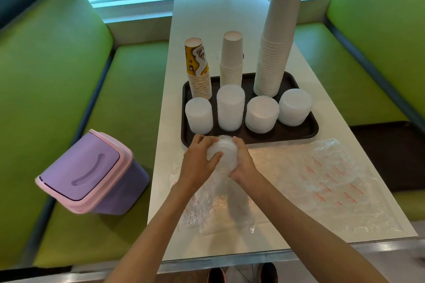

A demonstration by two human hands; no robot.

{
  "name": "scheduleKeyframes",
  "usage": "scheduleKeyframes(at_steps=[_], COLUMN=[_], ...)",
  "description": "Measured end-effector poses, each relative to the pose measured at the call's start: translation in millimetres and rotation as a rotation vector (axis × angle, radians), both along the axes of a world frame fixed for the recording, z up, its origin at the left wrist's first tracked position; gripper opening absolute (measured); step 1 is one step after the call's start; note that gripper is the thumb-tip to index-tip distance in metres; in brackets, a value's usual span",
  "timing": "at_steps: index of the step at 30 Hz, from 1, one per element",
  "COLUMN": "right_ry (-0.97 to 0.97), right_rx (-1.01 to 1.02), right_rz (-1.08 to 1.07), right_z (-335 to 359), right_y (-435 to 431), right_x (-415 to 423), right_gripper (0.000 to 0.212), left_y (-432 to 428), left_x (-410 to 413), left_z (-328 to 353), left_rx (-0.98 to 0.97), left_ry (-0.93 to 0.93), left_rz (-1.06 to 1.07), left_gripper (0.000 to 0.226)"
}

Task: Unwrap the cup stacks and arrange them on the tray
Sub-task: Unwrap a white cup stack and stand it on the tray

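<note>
The white table (207,30) carries a dark tray (308,131) loaded with upright cup stacks (276,53). A flattened clear wrapper (333,179) lies just in front of the tray. At the tray's near edge, a white stack (224,156) trailing plastic sits between both hands. The left hand (197,158) and the right hand (243,158) curl round its opposite sides, fingers clamped on it.

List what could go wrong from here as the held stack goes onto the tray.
1. Little bare tray is left in front; the stack gripped by the left hand and right hand may knock the front row.
2. A jolt to the tray could topple the tall stack.
3. Loose wrap near the stack could snag.
</note>
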State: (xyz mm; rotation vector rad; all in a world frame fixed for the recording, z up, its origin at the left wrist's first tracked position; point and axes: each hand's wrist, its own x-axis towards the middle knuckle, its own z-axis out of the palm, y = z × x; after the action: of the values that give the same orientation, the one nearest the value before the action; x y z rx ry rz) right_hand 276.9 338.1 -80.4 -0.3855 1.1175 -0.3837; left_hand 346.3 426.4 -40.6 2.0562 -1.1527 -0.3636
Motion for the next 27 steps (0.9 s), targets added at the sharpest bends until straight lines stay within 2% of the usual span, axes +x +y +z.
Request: scheduleKeyframes(at_steps=[3, 6, 7, 10, 12, 16, 18, 21, 23, 26, 27], right_ry=[0.000, -0.005, -0.017, -0.037, -0.056, -0.084, -0.132, -0.228, -0.280, -0.314, -0.319], right_rx=[0.023, 0.016, 0.011, 0.002, 0.016, 0.034, 0.041, 0.073, 0.110, 0.146, 0.130], right_rz=[0.052, 0.064, 0.070, 0.065, 0.079, 0.057, 0.049, 0.051, 0.042, 0.012, 0.014], right_z=[2.0, 3.0, 6.5, 9.3, 10.9, 16.3, 18.8, 22.8, 23.9, 21.8, 21.3], right_y=[-1.6, -5.6, -6.0, -12.0, -13.2, -12.1, -12.7, -15.3, -15.8, -17.6, -18.9], right_x=[-0.3, 1.9, 2.2, 2.2, 1.9, 7.8, 8.9, 8.3, 9.1, 10.8, 11.0], right_gripper=[0.083, 0.086, 0.082, 0.047, 0.037, 0.038, 0.031, 0.032, 0.030, 0.038, 0.033], left_y=[-2.6, -4.9, -6.6, -12.4, -15.6, -20.7, -23.3, -27.8, -32.9, -45.8, -51.1], left_x=[9.6, 19.2, 22.9, 33.5, 38.7, 43.8, 45.9, 49.7, 57.6, 82.5, 92.0], left_z=[4.8, 10.3, 11.3, 13.5, 13.8, 14.5, 15.4, 18.5, 21.2, 24.9, 26.9], left_rx=[0.021, 0.039, 0.047, 0.061, 0.059, 0.044, 0.034, 0.007, -0.047, -0.137, -0.154], left_ry=[0.104, 0.221, 0.241, 0.278, 0.326, 0.413, 0.445, 0.540, 0.570, 0.523, 0.502], left_rz=[-0.007, -0.034, -0.034, -0.012, 0.010, 0.029, 0.032, 0.071, 0.146, 0.318, 0.377], left_gripper=[0.027, 0.020, 0.019, 0.013, 0.013, 0.012, 0.014, 0.015, 0.017, 0.030, 0.033])
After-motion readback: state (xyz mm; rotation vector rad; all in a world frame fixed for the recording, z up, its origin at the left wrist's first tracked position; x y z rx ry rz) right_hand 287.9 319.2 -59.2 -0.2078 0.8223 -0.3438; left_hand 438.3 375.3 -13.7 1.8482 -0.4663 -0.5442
